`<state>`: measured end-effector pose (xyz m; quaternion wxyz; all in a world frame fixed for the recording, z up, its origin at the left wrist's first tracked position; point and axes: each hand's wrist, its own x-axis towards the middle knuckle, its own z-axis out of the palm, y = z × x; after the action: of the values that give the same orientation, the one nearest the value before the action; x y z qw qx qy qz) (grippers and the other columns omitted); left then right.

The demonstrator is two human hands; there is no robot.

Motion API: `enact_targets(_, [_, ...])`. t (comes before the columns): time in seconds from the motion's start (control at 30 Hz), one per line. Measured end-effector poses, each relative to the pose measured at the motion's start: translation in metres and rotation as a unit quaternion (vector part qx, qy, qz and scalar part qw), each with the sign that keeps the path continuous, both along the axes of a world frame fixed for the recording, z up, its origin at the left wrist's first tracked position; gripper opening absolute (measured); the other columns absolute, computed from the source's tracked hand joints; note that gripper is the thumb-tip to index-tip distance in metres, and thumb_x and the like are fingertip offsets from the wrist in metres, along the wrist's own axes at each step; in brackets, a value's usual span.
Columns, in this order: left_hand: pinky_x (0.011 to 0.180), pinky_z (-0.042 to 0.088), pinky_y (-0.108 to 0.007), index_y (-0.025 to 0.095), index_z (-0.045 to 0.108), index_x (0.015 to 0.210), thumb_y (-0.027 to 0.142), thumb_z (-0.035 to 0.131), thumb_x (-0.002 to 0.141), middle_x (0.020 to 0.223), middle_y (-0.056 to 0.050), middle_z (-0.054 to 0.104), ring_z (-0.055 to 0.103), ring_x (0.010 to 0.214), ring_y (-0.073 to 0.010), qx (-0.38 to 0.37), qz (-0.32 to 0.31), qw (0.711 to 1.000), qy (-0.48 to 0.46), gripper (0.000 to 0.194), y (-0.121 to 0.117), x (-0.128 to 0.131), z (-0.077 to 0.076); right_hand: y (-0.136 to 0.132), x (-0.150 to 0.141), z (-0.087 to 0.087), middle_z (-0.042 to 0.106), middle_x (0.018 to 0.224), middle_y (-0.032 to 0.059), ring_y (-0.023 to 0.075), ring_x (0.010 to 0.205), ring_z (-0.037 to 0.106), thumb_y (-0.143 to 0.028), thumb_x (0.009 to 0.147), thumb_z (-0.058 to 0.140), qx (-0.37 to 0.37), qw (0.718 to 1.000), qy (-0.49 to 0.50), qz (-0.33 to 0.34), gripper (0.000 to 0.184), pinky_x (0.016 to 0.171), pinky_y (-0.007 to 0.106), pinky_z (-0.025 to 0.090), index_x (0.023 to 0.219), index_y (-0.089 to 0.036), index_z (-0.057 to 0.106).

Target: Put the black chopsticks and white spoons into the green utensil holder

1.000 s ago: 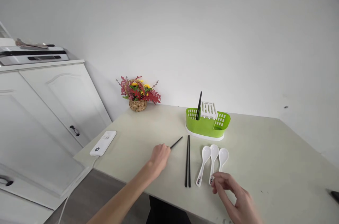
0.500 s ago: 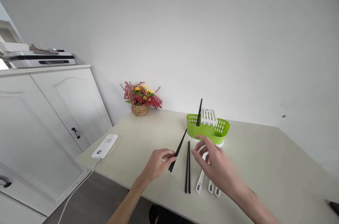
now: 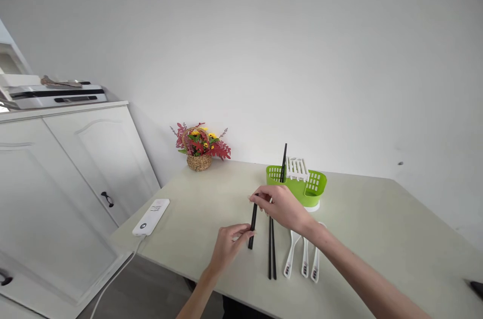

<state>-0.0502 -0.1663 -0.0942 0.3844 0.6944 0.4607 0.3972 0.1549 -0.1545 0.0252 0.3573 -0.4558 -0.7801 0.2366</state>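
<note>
The held chopsticks ran lengthwise away from the body, their far end leaning slightly right. The left hand pinched them low, fingers nearly closed; the right hand gripped the far end, also narrow. The green basket lay beyond and to the right, nearer the right hand. It was smooth, rounded plastic, pierced with slots (one end partly hidden chopsticks standing upright). On the pale, matte table, loose chopsticks lay between the held pair and glossy white spoons.

L hand & R hand both pinching, R farther fwd.
</note>
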Motion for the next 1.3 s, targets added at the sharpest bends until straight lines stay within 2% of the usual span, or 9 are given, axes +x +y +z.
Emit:
enact_targets(0.17, [0.086, 0.06, -0.031, 0.017, 0.079, 0.086, 0.048, 0.069, 0.091, 0.094, -0.007, 0.081, 0.076, 0.096, -0.0283, -0.013, -0.025, 1.0, -0.012, 0.032, -0.001, -0.001, -0.006, 0.0, 0.006, 0.005, 0.066, 0.06, -0.0031, 0.0142, 0.055, 0.062, -0.046, 0.097, 0.056, -0.021, 1.0, 0.005, 0.005, 0.034, 0.065, 0.026, 0.045, 0.076, -0.023, 0.069])
enact_targets(0.43, [0.089, 0.06, -0.033, 0.017, 0.082, 0.096, 0.045, 0.07, 0.09, 0.099, -0.009, 0.082, 0.077, 0.097, -0.0277, -0.059, -0.03, 0.998, 0.0, 0.031, 0.001, -0.005, -0.034, -0.007, 0.01, 0.005, 0.073, 0.068, -0.0022, 0.0133, 0.055, 0.065, -0.044, 0.099, 0.053, -0.044, 0.999, 0.006, 0.011, 0.035, 0.063, 0.026, 0.048, 0.073, -0.023, 0.064])
enact_targets(0.53, [0.085, 0.06, -0.031, 0.017, 0.082, 0.096, 0.043, 0.067, 0.091, 0.097, -0.008, 0.082, 0.077, 0.094, -0.0266, -0.055, -0.034, 0.998, 0.026, 0.03, 0.001, -0.009, -0.04, -0.002, 0.019, 0.012, 0.073, 0.068, -0.0018, 0.0139, 0.056, 0.066, -0.044, 0.099, 0.052, -0.03, 1.0, 0.002, 0.007, 0.035, 0.064, 0.026, 0.05, 0.074, -0.023, 0.064])
enact_targets(0.63, [0.082, 0.059, -0.029, 0.02, 0.082, 0.094, 0.042, 0.062, 0.095, 0.095, -0.007, 0.082, 0.076, 0.09, -0.0241, -0.033, -0.048, 0.996, 0.065, 0.03, -0.001, -0.013, -0.04, 0.012, 0.048, 0.039, 0.073, 0.068, 0.0, 0.015, 0.059, 0.067, -0.054, 0.097, 0.053, -0.01, 0.999, 0.014, -0.037, 0.039, 0.064, 0.028, 0.053, 0.078, -0.023, 0.068])
enact_targets(0.77, [0.084, 0.058, -0.029, 0.023, 0.082, 0.093, 0.037, 0.058, 0.096, 0.094, -0.006, 0.082, 0.075, 0.091, -0.0223, -0.005, -0.071, 0.994, 0.087, 0.028, -0.007, -0.015, -0.037, 0.031, 0.094, 0.091, 0.073, 0.072, 0.0041, 0.0152, 0.06, 0.065, -0.066, 0.091, 0.06, 0.058, 0.988, 0.069, -0.126, 0.049, 0.061, 0.028, 0.055, 0.089, -0.019, 0.073])
enact_targets(0.83, [0.083, 0.057, -0.028, 0.022, 0.081, 0.092, 0.035, 0.057, 0.097, 0.094, -0.006, 0.082, 0.075, 0.09, -0.0216, -0.006, -0.07, 0.995, 0.075, 0.028, -0.008, -0.015, -0.036, 0.04, 0.106, 0.11, 0.073, 0.073, 0.0047, 0.0147, 0.058, 0.065, -0.064, 0.09, 0.061, 0.1, 0.975, 0.061, -0.19, 0.047, 0.059, 0.029, 0.054, 0.089, -0.019, 0.074])
enact_targets(0.9, [0.081, 0.056, -0.027, 0.022, 0.08, 0.09, 0.033, 0.058, 0.097, 0.092, -0.005, 0.081, 0.074, 0.088, -0.0208, -0.011, -0.067, 0.996, 0.061, 0.026, -0.009, -0.015, -0.034, 0.051, 0.11, 0.118, 0.074, 0.075, 0.0045, 0.0142, 0.055, 0.065, -0.059, 0.093, 0.06, 0.127, 0.962, 0.034, -0.24, 0.041, 0.058, 0.028, 0.053, 0.087, -0.02, 0.074])
enact_targets(1.07, [0.074, 0.053, -0.025, 0.022, 0.079, 0.086, 0.036, 0.058, 0.098, 0.088, -0.004, 0.081, 0.073, 0.082, -0.0199, -0.015, -0.061, 0.996, 0.066, 0.028, -0.009, -0.015, -0.033, 0.091, 0.11, 0.099, 0.078, 0.079, 0.004, 0.0153, 0.06, 0.07, -0.045, 0.098, 0.055, 0.091, 0.957, -0.052, -0.27, 0.032, 0.059, 0.027, 0.052, 0.089, -0.02, 0.072])
enact_targets(1.3, [0.08, 0.055, -0.026, 0.023, 0.081, 0.088, 0.033, 0.063, 0.094, 0.092, -0.004, 0.082, 0.074, 0.087, -0.0206, -0.037, -0.058, 0.996, 0.049, 0.021, -0.007, -0.013, -0.035, 0.148, 0.111, 0.055, 0.08, 0.083, 0.0051, 0.0138, 0.061, 0.071, -0.042, 0.097, 0.057, 0.003, 0.971, -0.104, -0.217, 0.031, 0.061, 0.025, 0.055, 0.089, -0.017, 0.074])
